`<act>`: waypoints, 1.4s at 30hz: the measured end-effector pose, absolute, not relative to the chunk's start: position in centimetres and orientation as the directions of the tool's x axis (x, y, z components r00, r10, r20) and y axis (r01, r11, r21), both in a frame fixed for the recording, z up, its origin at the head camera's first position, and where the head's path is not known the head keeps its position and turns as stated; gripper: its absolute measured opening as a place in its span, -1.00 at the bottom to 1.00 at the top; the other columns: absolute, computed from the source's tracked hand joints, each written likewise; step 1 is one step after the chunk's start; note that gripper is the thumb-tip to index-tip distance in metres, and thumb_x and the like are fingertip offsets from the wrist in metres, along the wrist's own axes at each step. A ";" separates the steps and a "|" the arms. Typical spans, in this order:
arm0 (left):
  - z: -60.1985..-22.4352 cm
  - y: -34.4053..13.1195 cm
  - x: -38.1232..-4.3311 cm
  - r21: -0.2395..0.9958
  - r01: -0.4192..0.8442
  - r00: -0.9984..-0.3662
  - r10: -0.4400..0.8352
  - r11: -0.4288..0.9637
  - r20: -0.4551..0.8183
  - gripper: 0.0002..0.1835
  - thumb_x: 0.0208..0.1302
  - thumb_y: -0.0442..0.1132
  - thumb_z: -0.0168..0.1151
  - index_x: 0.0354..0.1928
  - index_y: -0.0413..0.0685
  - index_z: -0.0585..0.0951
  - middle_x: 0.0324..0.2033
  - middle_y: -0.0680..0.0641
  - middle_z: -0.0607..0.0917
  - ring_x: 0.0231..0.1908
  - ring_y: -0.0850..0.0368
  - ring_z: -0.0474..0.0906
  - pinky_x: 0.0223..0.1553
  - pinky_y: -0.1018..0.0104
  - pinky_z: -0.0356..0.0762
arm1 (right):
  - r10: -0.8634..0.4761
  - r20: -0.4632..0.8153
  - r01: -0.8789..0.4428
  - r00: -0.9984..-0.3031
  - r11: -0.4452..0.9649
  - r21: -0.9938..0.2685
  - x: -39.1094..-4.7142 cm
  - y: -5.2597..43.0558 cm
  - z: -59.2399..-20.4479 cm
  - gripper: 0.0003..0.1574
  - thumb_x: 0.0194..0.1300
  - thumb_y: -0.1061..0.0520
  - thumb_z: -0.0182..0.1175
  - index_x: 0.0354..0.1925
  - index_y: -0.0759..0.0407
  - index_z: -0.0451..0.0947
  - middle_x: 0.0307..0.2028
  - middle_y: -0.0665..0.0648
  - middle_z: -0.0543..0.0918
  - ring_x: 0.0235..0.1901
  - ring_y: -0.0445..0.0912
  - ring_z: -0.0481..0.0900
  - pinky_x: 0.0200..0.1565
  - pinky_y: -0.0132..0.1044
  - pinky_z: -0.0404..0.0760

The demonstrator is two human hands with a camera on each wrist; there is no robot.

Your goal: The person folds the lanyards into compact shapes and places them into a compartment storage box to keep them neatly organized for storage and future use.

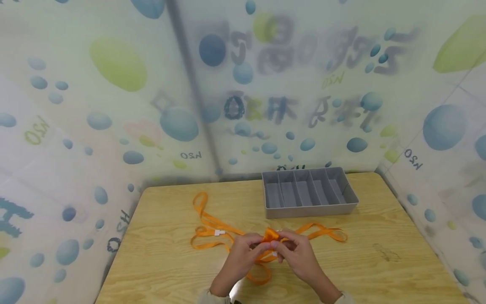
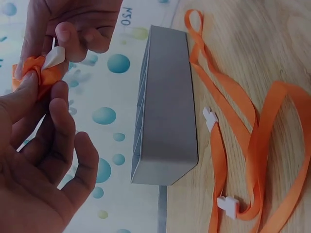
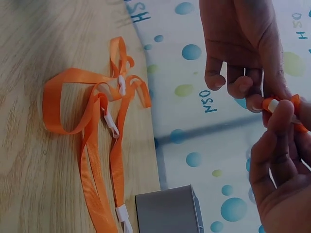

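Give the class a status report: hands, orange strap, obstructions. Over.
Left fingers and right fingers pinching orange strap. Strap bunched between them. Loose straps on table below; gray tray beyond, not blocking.

A grey box (image 1: 311, 211), split into 5 compartments (image 1: 288, 195), stands near the back edge of a wood-grain table (image 1: 159, 253), right of its middle. Pale walls (image 1: 273, 141) on 3 sides bear blue and green ovals (image 1: 212, 50) and lettering (image 1: 191, 155); 1 dark stripe (image 1: 195, 84) slants down the back wall, left of the box. A smudge (image 1: 385, 252) marks the table's right side.
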State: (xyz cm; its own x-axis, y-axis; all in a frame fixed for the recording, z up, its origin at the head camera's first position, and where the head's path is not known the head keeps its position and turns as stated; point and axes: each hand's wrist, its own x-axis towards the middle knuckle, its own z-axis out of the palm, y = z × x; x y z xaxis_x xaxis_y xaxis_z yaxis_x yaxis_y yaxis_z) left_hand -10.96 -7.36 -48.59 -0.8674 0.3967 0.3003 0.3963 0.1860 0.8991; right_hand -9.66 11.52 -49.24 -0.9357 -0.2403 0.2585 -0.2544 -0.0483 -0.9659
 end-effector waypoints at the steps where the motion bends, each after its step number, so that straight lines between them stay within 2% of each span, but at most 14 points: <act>1: -48.6 -7.4 -11.0 0.895 0.399 -0.866 0.403 0.197 0.297 -0.83 0.33 -0.26 0.27 -0.26 -0.21 0.77 -0.40 -0.12 0.74 -0.41 0.34 0.53 -0.38 0.40 0.60 | -0.236 0.258 -0.254 -0.937 -0.046 -0.966 -9.7 11.5 -49.3 -0.83 0.38 0.34 0.19 -0.10 0.41 0.65 -0.37 0.11 0.60 -0.62 -0.21 0.53 -0.55 -0.25 0.63; 6: -48.5 -7.5 -11.2 0.903 0.366 -0.859 0.456 0.227 0.233 -0.82 0.35 -0.20 0.25 -0.24 -0.15 0.75 -0.36 -0.06 0.72 -0.37 0.36 0.52 -0.32 0.39 0.59 | -0.232 0.258 -0.255 -0.938 -0.045 -0.966 -10.1 11.7 -49.4 -0.85 0.40 0.34 0.16 -0.16 0.43 0.63 -0.42 0.18 0.60 -0.62 -0.25 0.52 -0.56 -0.30 0.62; 11: -48.7 -7.8 -12.2 0.929 0.278 -0.850 0.514 0.246 0.118 -0.73 0.38 -0.16 0.26 -0.02 -0.16 0.72 -0.18 -0.09 0.73 -0.25 0.26 0.59 -0.21 0.34 0.60 | -0.178 0.215 -0.217 -0.960 -0.006 -0.976 -10.8 12.3 -49.4 -0.84 0.40 0.34 0.17 -0.18 0.48 0.62 -0.51 0.34 0.62 -0.63 -0.24 0.52 -0.55 -0.31 0.63; 14: -49.2 -8.0 -13.3 0.947 0.206 -0.855 0.516 0.246 0.052 -0.67 0.38 -0.22 0.27 0.12 -0.19 0.65 -0.08 -0.15 0.72 -0.22 0.19 0.63 -0.16 0.33 0.59 | -0.125 0.162 -0.166 -0.979 0.027 -0.986 -11.3 12.7 -49.3 -0.82 0.39 0.33 0.19 -0.17 0.49 0.62 -0.50 0.31 0.64 -0.63 -0.18 0.53 -0.53 -0.29 0.63; 18: -50.1 -7.6 -14.9 0.939 0.194 -0.911 0.408 0.286 0.064 -0.63 0.35 -0.37 0.17 0.17 -0.22 0.62 -0.06 -0.20 0.70 -0.24 0.11 0.65 -0.19 0.33 0.61 | -0.037 0.081 -0.083 -0.996 0.068 -0.994 -12.3 13.0 -49.5 -0.79 0.37 0.26 0.25 -0.17 0.45 0.64 -0.49 0.22 0.65 -0.62 -0.13 0.54 -0.54 -0.30 0.61; 20: -50.7 -7.1 -15.7 0.918 0.215 -0.943 0.317 0.334 0.105 -0.63 0.34 -0.41 0.12 0.17 -0.25 0.62 -0.07 -0.23 0.69 -0.26 0.09 0.64 -0.28 0.34 0.62 | 0.008 0.050 -0.049 -0.999 0.075 -0.996 -12.9 13.2 -49.7 -0.77 0.36 0.21 0.28 -0.16 0.42 0.65 -0.49 0.21 0.65 -0.63 -0.13 0.53 -0.56 -0.31 0.57; 24: -51.7 -5.6 -17.2 0.860 0.250 -0.964 0.193 0.446 0.181 -0.62 0.35 -0.41 0.14 0.19 -0.31 0.58 0.01 -0.26 0.67 -0.30 0.04 0.64 -0.41 0.39 0.59 | 0.061 0.077 -0.071 -0.995 0.085 -0.994 -14.2 13.5 -49.9 -0.77 0.36 0.21 0.28 -0.18 0.43 0.64 -0.49 0.29 0.63 -0.66 -0.18 0.48 -0.60 -0.35 0.49; 28: -52.5 -4.4 -18.0 0.804 0.257 -0.966 0.150 0.537 0.209 -0.60 0.36 -0.36 0.20 0.21 -0.31 0.56 0.08 -0.25 0.64 -0.35 0.07 0.66 -0.43 0.39 0.58 | 0.083 0.124 -0.113 -0.989 0.128 -0.985 -14.9 13.3 -48.6 -0.80 0.36 0.32 0.23 -0.18 0.54 0.61 -0.49 0.37 0.63 -0.69 -0.20 0.47 -0.62 -0.37 0.48; 32: -53.2 -3.7 -18.8 0.794 0.207 -0.978 0.096 0.572 0.186 -0.59 0.36 -0.26 0.27 0.20 -0.26 0.58 -0.03 -0.18 0.69 -0.42 0.16 0.64 -0.40 0.35 0.59 | 0.103 0.140 -0.122 -0.985 0.164 -0.979 -15.6 13.2 -48.6 -0.80 0.36 0.35 0.22 -0.21 0.58 0.60 -0.53 0.36 0.63 -0.69 -0.20 0.49 -0.61 -0.36 0.51; 37: -53.8 -3.3 -19.6 0.809 0.178 -0.983 0.058 0.561 0.175 -0.57 0.36 -0.17 0.30 0.20 -0.21 0.60 -0.11 -0.15 0.73 -0.43 0.19 0.63 -0.40 0.34 0.59 | 0.135 0.140 -0.117 -0.981 0.167 -0.979 -17.3 13.5 -51.4 -0.77 0.35 0.27 0.28 -0.22 0.52 0.64 -0.60 0.28 0.62 -0.70 -0.19 0.47 -0.62 -0.34 0.51; 42: -54.2 -3.1 -20.2 0.787 0.182 -0.978 0.025 0.589 0.207 -0.68 0.36 -0.19 0.30 0.10 -0.13 0.68 -0.17 -0.08 0.76 -0.40 0.16 0.64 -0.35 0.30 0.60 | 0.134 0.165 -0.136 -0.977 0.203 -0.970 -18.5 13.4 -52.5 -0.72 0.34 0.18 0.31 -0.24 0.46 0.64 -0.64 0.21 0.60 -0.71 -0.19 0.48 -0.64 -0.35 0.48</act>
